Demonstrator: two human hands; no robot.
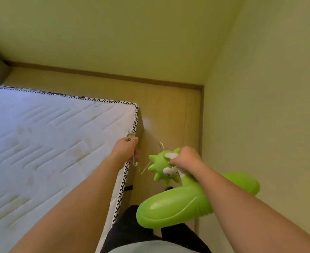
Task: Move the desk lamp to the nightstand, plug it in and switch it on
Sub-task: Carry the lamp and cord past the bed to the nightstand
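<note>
The desk lamp (178,203) is bright green plastic with a spiky cartoon head that has eyes and a wide rounded base. It hangs in the air over the floor, right of the bed. My right hand (185,156) is shut on the lamp at its head and white neck. My left hand (126,146) is closed around the lamp's white plug and cord (131,136), held over the mattress corner. A loop of white cord (145,167) dangles between the two hands. No nightstand shows in this view.
A bare white quilted mattress (50,147) with black-patterned edging fills the left. A narrow strip of light wooden floor (170,114) runs between the bed and yellow-green walls (260,88) that meet in a corner. My dark trousers (132,229) show at the bottom.
</note>
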